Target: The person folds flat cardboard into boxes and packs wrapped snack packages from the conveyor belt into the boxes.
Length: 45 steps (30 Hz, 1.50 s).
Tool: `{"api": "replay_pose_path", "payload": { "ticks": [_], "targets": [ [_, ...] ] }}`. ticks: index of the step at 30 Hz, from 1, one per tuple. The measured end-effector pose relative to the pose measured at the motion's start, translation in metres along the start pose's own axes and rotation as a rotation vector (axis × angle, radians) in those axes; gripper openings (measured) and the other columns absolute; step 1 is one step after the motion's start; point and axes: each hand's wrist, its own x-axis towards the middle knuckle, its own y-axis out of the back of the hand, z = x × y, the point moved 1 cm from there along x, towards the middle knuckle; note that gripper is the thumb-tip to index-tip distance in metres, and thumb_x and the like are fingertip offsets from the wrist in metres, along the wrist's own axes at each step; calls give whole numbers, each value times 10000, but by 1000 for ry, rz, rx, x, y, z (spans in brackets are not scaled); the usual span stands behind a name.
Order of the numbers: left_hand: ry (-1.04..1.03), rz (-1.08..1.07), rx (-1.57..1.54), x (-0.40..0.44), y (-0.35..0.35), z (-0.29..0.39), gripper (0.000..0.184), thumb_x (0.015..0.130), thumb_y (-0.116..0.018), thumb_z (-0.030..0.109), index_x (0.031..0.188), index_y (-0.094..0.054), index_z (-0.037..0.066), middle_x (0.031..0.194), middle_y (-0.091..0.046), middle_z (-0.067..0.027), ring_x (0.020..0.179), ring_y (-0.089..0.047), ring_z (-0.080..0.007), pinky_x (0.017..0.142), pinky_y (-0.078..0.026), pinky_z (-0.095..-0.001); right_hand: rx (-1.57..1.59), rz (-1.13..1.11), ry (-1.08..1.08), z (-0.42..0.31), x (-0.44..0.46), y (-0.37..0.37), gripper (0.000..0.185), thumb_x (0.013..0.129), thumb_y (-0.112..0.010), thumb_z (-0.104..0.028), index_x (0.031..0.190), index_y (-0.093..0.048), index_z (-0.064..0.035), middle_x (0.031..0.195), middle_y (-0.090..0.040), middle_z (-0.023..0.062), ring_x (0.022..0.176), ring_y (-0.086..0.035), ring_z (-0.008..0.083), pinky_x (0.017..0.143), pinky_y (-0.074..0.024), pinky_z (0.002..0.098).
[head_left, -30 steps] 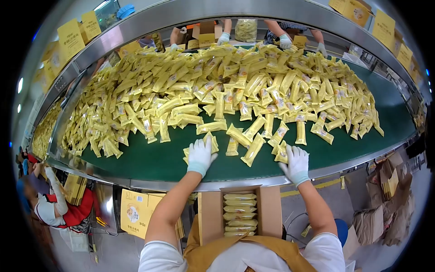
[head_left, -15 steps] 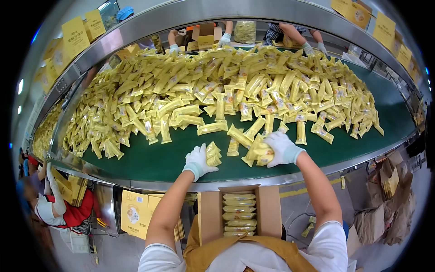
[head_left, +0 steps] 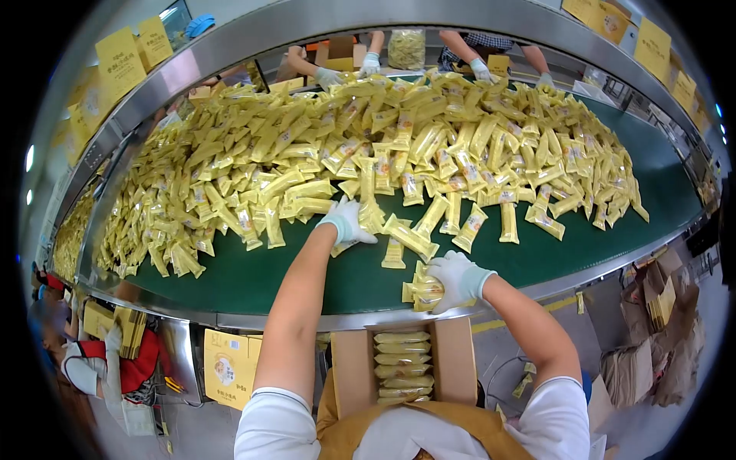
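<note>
My right hand (head_left: 458, 282), in a white glove, grips a small bunch of yellow wrapped snack packets (head_left: 422, 288) over the belt's near edge. Farther in, my gloved left hand (head_left: 349, 221) has its fingers closed around a yellow packet (head_left: 371, 215) at the front of the heap; another packet shows partly under the palm. Several loose packets, such as a single packet (head_left: 470, 228), lie between the hands. Below them, against my body, stands an open cardboard box (head_left: 351, 360) with a column of packets (head_left: 402, 359) stacked flat inside.
A large heap of packets (head_left: 429, 138) covers much of the green belt (head_left: 567, 257), bordered by a metal rim (head_left: 307, 322). Gloved co-workers' hands (head_left: 328, 77) work across it. A co-worker (head_left: 84, 360) sits at left beside yellow cartons (head_left: 230, 368). Brown paper bags (head_left: 625, 376) lie right.
My left hand has moved forward to the heap's front edge. My right hand has drawn its bunch of packets back toward the box and slightly left. Co-workers' hands across the belt have shifted.
</note>
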Motion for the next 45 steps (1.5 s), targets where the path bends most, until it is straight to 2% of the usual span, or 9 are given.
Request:
{"api": "replay_pose_path", "payload": {
  "ticks": [8,12,18,27,30,32,34,38,45],
  "targets": [
    [-1,-19,28,-41,-27,6,1082,569,-858,629,1400,-500,36,1367,-475,-208,1255,-510,-392,1122,-397,-472,-74,324,-113,38,-42,-24,806,588,-835,-506,1192,-603,-26,1286,-528,208,1238,-482,384,1097,-331,464],
    [105,196,-5,-76,-55,-2,1099,568,-855,634,1422,-481,51,1402,-460,-205,1224,-536,-436,1064,-449,-482,-122,374,-165,40,-48,-46,816,582,-834,-462,1193,-571,11,1441,-423,287,1292,-440,458,1140,-314,517],
    [202,152,54,-90,-60,3,1027,621,-795,675,1391,-481,73,1352,-525,-149,1234,-538,-313,1056,-410,-445,149,269,-256,43,-54,-33,851,581,-830,-442,1208,-562,69,1429,-410,336,1348,-395,501,1184,-289,491],
    [143,266,6,-116,-65,4,1048,604,-853,594,1401,-467,32,1290,-570,-158,1182,-575,-323,1017,-449,-452,-62,446,-321,22,-69,-31,735,637,-812,-491,1216,-609,-87,1232,-533,204,1137,-544,396,990,-441,476],
    [217,480,-426,-143,-70,-16,1004,619,-899,495,1379,-459,8,1222,-617,-171,1122,-617,-333,969,-494,-466,-139,648,-240,-18,-89,8,650,641,-822,-472,1133,-626,-95,1180,-525,198,1072,-544,399,923,-437,487],
    [97,580,-1256,-145,-107,-46,757,805,-838,320,1360,-439,-5,1184,-631,-121,1049,-658,-217,848,-573,-371,-228,821,-140,-53,-106,35,613,634,-827,-444,1091,-624,-89,1166,-523,203,1056,-539,399,909,-428,493],
    [-19,464,-1904,-182,-98,-47,604,907,-736,279,1370,-440,30,1188,-628,-104,1016,-666,-191,816,-581,-337,-241,807,13,-94,-117,57,591,609,-847,-409,1038,-611,-78,1076,-521,200,1014,-538,412,886,-430,512],
    [-504,464,-1841,-249,-57,6,724,967,-614,469,1484,-382,19,1293,-611,-152,1111,-649,-253,941,-554,-384,-571,187,22,-173,-96,37,331,714,-745,-331,907,-632,-87,993,-514,150,904,-525,312,772,-404,438],
    [-595,322,-1552,-283,-45,51,479,885,-721,271,1281,-498,119,1221,-608,-72,1102,-621,-192,924,-540,-341,-681,205,-35,-214,-91,40,220,813,-637,-231,965,-694,-82,1005,-549,154,917,-545,294,772,-410,425]
  ]
}}
